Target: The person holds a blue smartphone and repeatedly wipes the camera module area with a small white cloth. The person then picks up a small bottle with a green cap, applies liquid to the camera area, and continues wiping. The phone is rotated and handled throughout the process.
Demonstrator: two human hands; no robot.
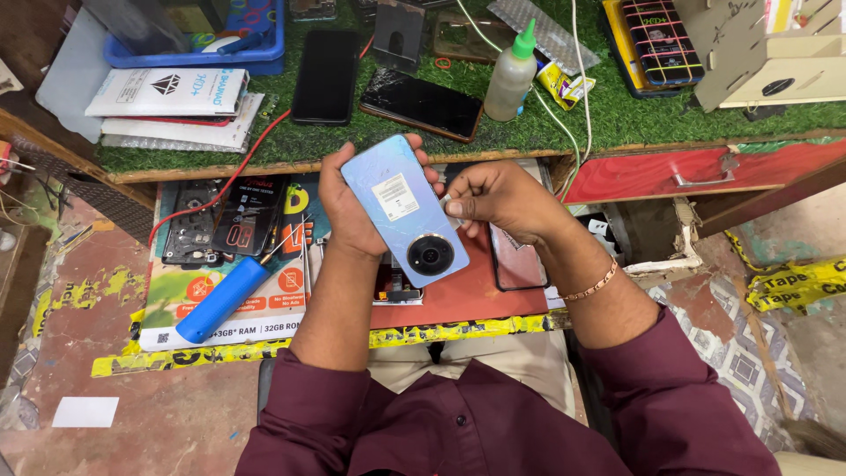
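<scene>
With the left hand (348,207) wrapped around the pale-blue phone (404,210) at frame centre, camera ring toward six o'clock, the right hand (498,198) at three o'clock pinches a small white piece (447,204) at its edge, best worked gently along the seam.

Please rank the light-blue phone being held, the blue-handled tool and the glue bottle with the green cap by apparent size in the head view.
1. Light-blue phone, though nearest the camera.
2. Blue-handled tool, similar length but slimmer, so unsure.
3. Glue bottle, clearly smallest.
</scene>
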